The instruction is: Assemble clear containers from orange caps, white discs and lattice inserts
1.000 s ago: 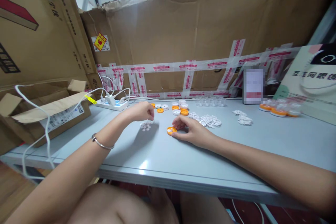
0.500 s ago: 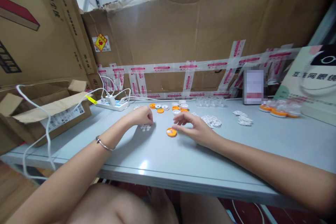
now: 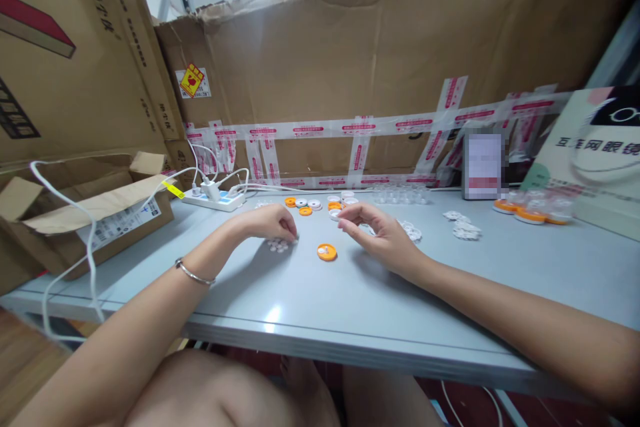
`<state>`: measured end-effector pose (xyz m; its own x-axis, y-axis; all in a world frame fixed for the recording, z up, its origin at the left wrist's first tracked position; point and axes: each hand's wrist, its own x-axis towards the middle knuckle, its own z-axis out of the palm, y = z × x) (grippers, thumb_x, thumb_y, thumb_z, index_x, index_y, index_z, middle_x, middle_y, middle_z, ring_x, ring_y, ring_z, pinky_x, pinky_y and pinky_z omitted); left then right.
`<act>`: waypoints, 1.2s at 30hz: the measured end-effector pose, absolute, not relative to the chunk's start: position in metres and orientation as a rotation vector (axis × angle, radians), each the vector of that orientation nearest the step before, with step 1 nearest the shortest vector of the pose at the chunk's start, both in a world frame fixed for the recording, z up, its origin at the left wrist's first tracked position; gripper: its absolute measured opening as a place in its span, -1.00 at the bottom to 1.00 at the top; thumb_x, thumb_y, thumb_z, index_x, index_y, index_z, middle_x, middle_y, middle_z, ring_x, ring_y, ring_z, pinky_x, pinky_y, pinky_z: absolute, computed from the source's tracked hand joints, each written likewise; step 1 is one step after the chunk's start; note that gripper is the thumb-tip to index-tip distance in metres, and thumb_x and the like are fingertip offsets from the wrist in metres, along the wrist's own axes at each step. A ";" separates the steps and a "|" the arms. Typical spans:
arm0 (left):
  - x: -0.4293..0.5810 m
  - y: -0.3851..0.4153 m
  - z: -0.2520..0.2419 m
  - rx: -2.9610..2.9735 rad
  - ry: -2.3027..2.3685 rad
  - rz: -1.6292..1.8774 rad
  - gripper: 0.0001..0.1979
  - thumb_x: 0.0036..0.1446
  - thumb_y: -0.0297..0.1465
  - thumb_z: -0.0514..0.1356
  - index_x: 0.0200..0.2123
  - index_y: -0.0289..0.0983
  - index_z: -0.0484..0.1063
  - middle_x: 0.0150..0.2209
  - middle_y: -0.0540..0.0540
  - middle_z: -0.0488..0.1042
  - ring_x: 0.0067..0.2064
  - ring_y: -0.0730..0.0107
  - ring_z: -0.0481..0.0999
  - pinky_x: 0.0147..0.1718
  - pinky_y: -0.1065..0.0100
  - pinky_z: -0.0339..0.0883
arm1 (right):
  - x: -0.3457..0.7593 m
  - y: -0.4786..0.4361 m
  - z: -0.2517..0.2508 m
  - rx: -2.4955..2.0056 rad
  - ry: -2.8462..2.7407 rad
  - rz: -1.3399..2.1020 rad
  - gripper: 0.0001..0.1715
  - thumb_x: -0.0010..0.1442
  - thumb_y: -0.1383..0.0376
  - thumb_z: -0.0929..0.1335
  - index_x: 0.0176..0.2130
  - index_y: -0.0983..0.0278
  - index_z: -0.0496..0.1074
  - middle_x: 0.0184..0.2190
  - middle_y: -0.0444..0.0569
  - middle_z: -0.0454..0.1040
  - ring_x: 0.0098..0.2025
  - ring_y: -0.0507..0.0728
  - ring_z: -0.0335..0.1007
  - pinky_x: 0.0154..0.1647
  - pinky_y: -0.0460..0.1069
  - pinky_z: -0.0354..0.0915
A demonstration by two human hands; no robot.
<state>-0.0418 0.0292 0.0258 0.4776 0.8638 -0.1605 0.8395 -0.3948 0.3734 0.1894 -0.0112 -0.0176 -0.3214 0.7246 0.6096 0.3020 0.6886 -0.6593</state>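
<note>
My left hand is closed in a pinch at the right edge of a pile of small white round pieces. Whatever lies between its fingertips is too small to make out. An orange round disc rests flat on the table between my hands, with a small whitish piece inside its rim. To the right of the disc, my right hand hovers with thumb and fingers apart, holding nothing. Behind its fingers stand several orange and white round parts. It partly covers a heap of white rings.
Orange and white discs lie further back. Clear plastic parts and a phone are near the back cardboard. White ring pieces and orange-based clear parts lie right. A power strip and an open carton stand left.
My right hand has moved slightly right, away from the orange disc, and its fingers still stand apart. My left hand's fingertips have shifted a little right and down beside the small white pieces.
</note>
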 end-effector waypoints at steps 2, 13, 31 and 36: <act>-0.041 0.029 0.025 2.329 1.420 0.103 -0.76 -0.19 -0.32 0.26 -0.38 -0.28 0.54 -0.41 -0.06 0.57 -0.37 0.38 0.49 -0.45 0.52 0.22 | 0.190 -0.011 -0.018 -0.809 -1.913 0.532 -0.80 0.15 0.17 0.27 -0.27 0.24 0.35 -0.35 -0.05 0.44 -0.30 0.09 0.37 -0.24 0.02 0.31; -0.033 0.021 0.022 2.457 1.376 0.226 -0.87 -0.17 -0.45 0.19 -0.50 -0.30 0.54 -0.50 -0.04 0.55 -0.45 0.41 0.46 -0.45 0.48 0.22 | 0.190 -0.011 -0.018 -0.819 -1.915 0.527 -0.82 0.13 0.22 0.28 -0.25 0.24 0.36 -0.33 -0.04 0.47 -0.28 0.10 0.39 -0.20 0.03 0.31; 0.014 -0.013 0.014 2.290 1.119 0.962 -0.94 0.00 -0.46 0.17 -0.46 -0.33 0.33 -0.48 0.00 0.43 -0.44 0.52 0.42 -0.43 0.48 0.27 | 0.192 -0.003 -0.024 -0.882 -1.885 0.753 -0.78 0.03 0.20 0.36 -0.33 0.29 0.49 -0.34 -0.02 0.57 -0.29 0.14 0.50 -0.21 0.04 0.39; -0.004 -0.004 0.016 2.331 1.208 0.671 -0.73 -0.11 -0.31 0.27 -0.31 -0.32 0.42 -0.31 -0.08 0.48 -0.28 0.37 0.43 -0.34 0.41 0.26 | 0.194 -0.002 -0.027 -0.893 -1.994 0.676 -0.84 0.02 0.36 0.33 -0.37 0.27 0.52 -0.37 -0.02 0.57 -0.31 0.13 0.49 -0.23 0.04 0.38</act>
<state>-0.0039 -0.0040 0.0164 0.5038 0.8354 0.2195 0.6280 -0.5288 0.5710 0.1937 -0.0018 -0.0269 -0.4040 0.7869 0.4665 0.3412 0.6028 -0.7213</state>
